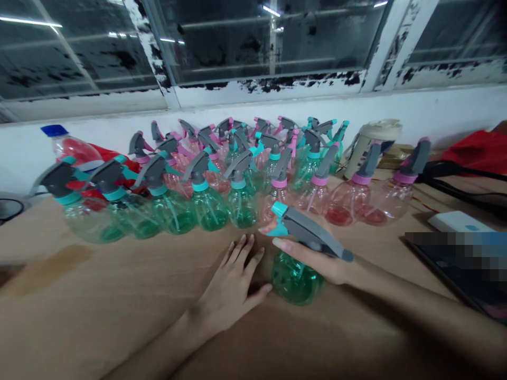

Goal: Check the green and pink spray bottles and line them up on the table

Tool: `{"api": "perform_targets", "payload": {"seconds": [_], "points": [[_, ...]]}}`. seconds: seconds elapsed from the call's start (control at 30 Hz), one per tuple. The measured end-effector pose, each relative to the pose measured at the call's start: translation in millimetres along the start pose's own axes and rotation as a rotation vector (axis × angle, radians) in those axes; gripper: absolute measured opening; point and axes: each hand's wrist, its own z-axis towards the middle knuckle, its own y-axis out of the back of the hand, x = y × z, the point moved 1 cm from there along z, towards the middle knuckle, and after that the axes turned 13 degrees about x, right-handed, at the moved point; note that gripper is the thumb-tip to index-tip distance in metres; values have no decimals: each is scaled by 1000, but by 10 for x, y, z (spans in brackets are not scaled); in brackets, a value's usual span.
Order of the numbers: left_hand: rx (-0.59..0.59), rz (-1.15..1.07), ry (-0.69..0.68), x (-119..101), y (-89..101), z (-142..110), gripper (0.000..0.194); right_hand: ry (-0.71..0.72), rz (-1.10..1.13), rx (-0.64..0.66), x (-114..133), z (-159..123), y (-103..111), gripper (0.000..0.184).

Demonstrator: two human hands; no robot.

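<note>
My right hand [317, 258] is closed around the neck of a green spray bottle [297, 285], just under its grey and turquoise trigger head. The bottle is at the front middle of the table, and part of its neck is hidden by my fingers. Flat on the wooden table [130, 306] lies my left hand [233, 282], fingers spread, holding nothing. Its thumb points at the green bottle's side. Beyond both hands stands a front row of spray bottles, green ones [209, 211] to the left and pink ones [343, 206] to the right.
Several more pink and green spray bottles crowd behind the front row. A blue-capped bottle [75, 150] stands back left. Back right are a whitish cup [370, 148] and red cloth or bag [479, 153]. A dark flat device [447, 269] lies at the right edge, beside a white box [459, 221].
</note>
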Motion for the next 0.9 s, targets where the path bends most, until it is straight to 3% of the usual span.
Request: {"api": "perform_targets", "payload": {"seconds": [0.47, 0.9], "points": [[-38, 8, -13, 23, -41, -1, 66, -45, -89, -23, -16, -30, -18, 6], [-16, 9, -16, 6, -24, -11, 64, -60, -38, 7, -53, -61, -18, 16]]}}
